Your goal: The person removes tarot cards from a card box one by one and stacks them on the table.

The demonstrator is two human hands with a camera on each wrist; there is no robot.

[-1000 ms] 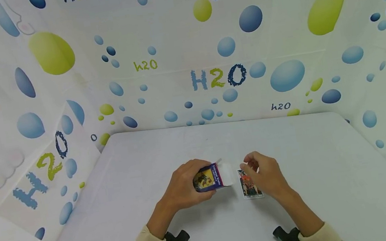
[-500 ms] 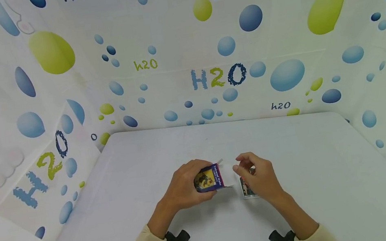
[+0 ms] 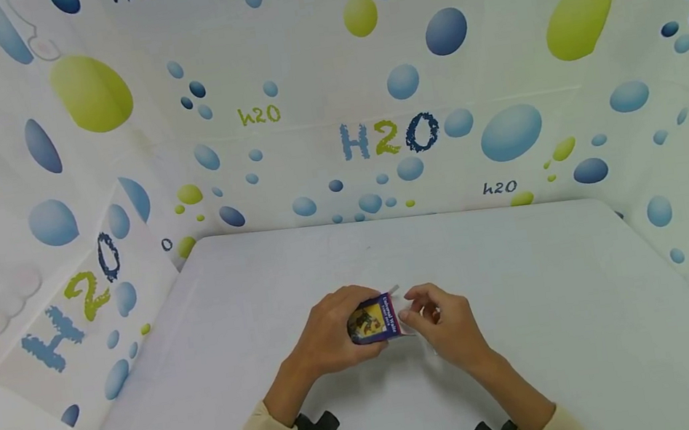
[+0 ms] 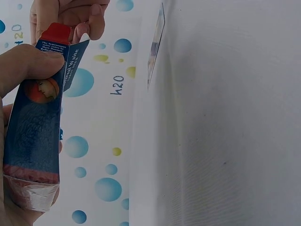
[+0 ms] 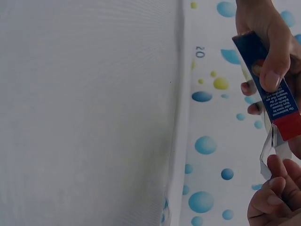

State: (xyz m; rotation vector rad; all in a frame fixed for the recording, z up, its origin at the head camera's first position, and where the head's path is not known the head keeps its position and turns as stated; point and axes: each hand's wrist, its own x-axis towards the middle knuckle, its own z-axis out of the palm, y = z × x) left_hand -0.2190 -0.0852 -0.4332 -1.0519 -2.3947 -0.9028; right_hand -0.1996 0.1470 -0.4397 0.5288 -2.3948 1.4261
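Note:
My left hand [image 3: 333,330] grips a small blue tarot card box [image 3: 370,320] with a yellow picture panel, lettered "Universal Waite". In the left wrist view, my thumb lies across the box side near its red end flap [image 4: 57,32]. The white inner flaps at the box's end stand out towards my right hand [image 3: 448,321]. The loosely bent fingers of that hand are at these flaps, with thumb and forefinger tips apart. Whether they press a flap is unclear. A loose card [image 4: 156,44] lies on the table, mostly hidden by my right hand in the head view.
A white cloth covers the table [image 3: 260,271]. Behind and beside it hangs a white sheet [image 3: 310,65] printed with blue and green drops and "H2O". Each wrist carries a black camera mount [image 3: 317,428].
My right hand has moved left, from above the loose card to the end of the box, and now covers most of the card. My left hand and the box have hardly moved.

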